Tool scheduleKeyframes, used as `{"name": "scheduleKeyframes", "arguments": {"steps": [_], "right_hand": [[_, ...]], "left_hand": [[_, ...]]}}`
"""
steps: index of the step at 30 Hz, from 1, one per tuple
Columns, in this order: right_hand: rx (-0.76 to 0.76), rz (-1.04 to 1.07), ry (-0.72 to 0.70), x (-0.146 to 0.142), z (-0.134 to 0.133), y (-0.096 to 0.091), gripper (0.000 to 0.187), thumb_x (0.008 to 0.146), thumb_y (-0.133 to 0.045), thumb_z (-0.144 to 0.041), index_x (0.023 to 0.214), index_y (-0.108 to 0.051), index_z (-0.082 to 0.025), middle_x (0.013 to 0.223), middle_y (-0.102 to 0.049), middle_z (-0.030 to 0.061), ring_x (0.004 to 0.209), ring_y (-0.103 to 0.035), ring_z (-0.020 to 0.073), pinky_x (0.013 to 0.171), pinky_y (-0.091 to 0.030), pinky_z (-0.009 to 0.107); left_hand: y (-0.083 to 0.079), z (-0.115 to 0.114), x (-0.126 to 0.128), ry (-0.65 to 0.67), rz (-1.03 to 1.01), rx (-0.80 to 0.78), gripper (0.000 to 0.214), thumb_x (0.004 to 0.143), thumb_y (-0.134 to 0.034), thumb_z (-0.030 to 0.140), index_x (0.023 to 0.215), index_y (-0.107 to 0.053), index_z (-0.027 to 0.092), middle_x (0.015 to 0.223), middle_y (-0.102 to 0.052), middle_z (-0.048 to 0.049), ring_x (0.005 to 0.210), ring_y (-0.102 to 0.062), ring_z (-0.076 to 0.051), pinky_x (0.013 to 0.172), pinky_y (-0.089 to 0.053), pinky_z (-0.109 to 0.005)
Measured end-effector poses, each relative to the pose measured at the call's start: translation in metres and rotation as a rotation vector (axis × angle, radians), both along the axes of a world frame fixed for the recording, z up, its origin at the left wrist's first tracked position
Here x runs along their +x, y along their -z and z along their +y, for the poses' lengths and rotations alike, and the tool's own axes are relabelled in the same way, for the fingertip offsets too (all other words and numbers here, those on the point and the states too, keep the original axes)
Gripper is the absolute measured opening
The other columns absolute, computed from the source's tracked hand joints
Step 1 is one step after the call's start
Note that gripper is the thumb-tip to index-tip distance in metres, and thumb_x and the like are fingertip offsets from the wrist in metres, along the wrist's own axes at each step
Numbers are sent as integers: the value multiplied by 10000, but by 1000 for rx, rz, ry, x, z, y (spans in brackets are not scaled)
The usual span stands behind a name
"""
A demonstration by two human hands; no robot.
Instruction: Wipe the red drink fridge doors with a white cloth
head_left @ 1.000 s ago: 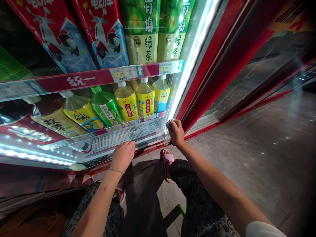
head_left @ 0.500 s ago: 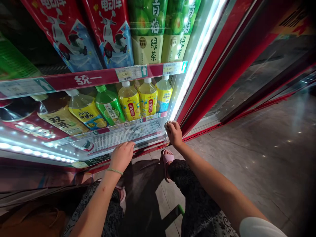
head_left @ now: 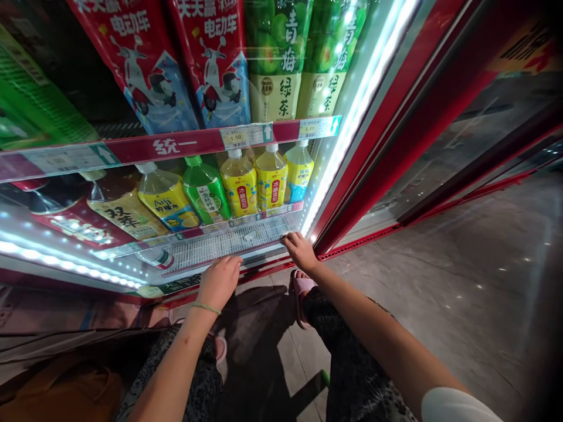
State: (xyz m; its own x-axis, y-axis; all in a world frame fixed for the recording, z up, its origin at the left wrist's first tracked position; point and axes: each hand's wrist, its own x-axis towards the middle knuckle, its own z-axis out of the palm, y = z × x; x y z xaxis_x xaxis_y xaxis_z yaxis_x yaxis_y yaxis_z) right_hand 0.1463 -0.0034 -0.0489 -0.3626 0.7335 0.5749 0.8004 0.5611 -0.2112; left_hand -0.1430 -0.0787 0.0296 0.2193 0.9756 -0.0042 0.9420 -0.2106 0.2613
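The left hand [head_left: 221,279] is bending loosely at the lower front edge of the drinks cooler [head_left: 264,253], its fingertips mostly hidden, so I cannot tell whether it is gripping; the right hand [head_left: 301,251] is curling its fingers near the corner, and whether it is pinching something small is staying unclear. The cooler is standing directly ahead of both hands, with its wire rack [head_left: 220,244] lying just beyond them and yellow bottles [head_left: 238,192] sitting farther back. Good handling is probably calling for a steadying left hand, a relaxed right wrist and light pressure, while avoiding the light strip [head_left: 361,111]
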Motion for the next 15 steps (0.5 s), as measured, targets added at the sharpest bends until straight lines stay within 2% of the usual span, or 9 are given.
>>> {"name": "scheduleKeyframes", "arguments": {"steps": [3,6,8,12,15], "right_hand": [[24,-14,1,-16,-6,-2,255,1013,-496,-153,1125,-703,-251,1054,-650,73,947,-556,198,820,-498,302],[69,24,84,-35,-4,-14,310,1043,-445,-165,1234,-676,-247,1183,-627,100,1065,-548,220,907,-483,334],[102,24,103,-45,-3,-19,308,1048,-447,-176,1238,-681,-240,1175,-631,106,1054,-550,227,904,-483,341],[107,-59,-44,-62,-10,-20,240,1030,-519,-195,1118,-733,-256,1026,-678,68,902,-569,196,821,-505,299],[110,-58,-55,-76,-19,-24,246,1031,-514,-188,1116,-738,-244,1028,-682,70,915,-578,196,804,-514,287]], "left_hand": [[-2,0,-3,-10,-10,1,327,1027,-405,256,1178,-694,248,1170,-750,-50,1043,-705,-238,799,-547,-320],[-5,1,-4,-18,-16,-2,355,1041,-371,277,1192,-690,241,1165,-748,-59,1014,-706,-227,749,-544,-307],[-7,1,-4,-16,-20,-12,360,1045,-364,284,1199,-688,245,1160,-749,-54,995,-708,-213,713,-537,-290],[-8,-1,-6,-20,-22,-21,348,1041,-376,270,1187,-691,250,1161,-749,-45,985,-708,-207,683,-525,-277],[-9,-3,-12,-42,-24,-13,346,1040,-378,265,1188,-690,250,1156,-751,-46,945,-709,-205,662,-513,-278]]}}
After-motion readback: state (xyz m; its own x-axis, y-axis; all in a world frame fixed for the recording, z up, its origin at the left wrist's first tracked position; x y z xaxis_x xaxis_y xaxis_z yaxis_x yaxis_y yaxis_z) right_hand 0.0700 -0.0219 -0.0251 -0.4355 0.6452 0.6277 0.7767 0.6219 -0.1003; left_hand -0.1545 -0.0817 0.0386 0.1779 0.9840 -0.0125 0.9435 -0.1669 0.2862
